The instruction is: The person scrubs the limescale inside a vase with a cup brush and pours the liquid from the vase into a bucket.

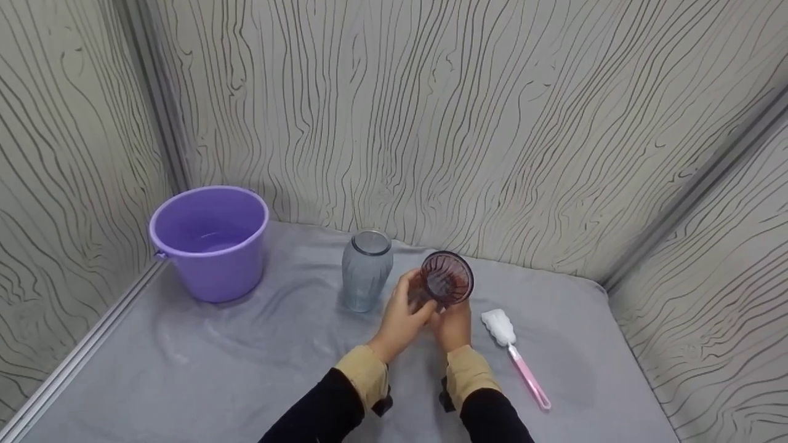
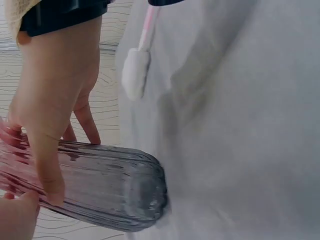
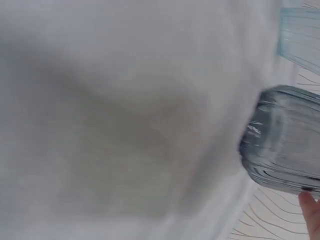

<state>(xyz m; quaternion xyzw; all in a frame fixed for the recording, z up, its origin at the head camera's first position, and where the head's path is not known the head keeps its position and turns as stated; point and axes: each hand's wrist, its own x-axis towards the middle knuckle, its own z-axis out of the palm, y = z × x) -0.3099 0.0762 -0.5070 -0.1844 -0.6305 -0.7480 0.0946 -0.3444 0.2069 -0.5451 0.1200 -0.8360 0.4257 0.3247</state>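
Both hands hold a ribbed glass vase [image 1: 447, 278], reddish-purple at the mouth and greyish toward the base. In the head view its mouth faces up toward me. My left hand [image 1: 400, 320] grips it from the left, its thumb and fingers spread around the glass. From below and the right, my right hand [image 1: 454, 329] grips the same vase; the glass hides part of its fingers. The left wrist view shows the thick vase base [image 2: 145, 190] close to the cloth; contact is unclear. A blue-grey glass vase [image 1: 367, 274] stands upright left of the hands.
A purple bucket [image 1: 218, 271] stands at the back left. To the right of the hands lies a brush [image 1: 500, 327] with a white head and pink handle. Grey cloth [image 1: 277, 369] covers the table, with patterned panels [image 1: 369, 111] behind and at both sides.
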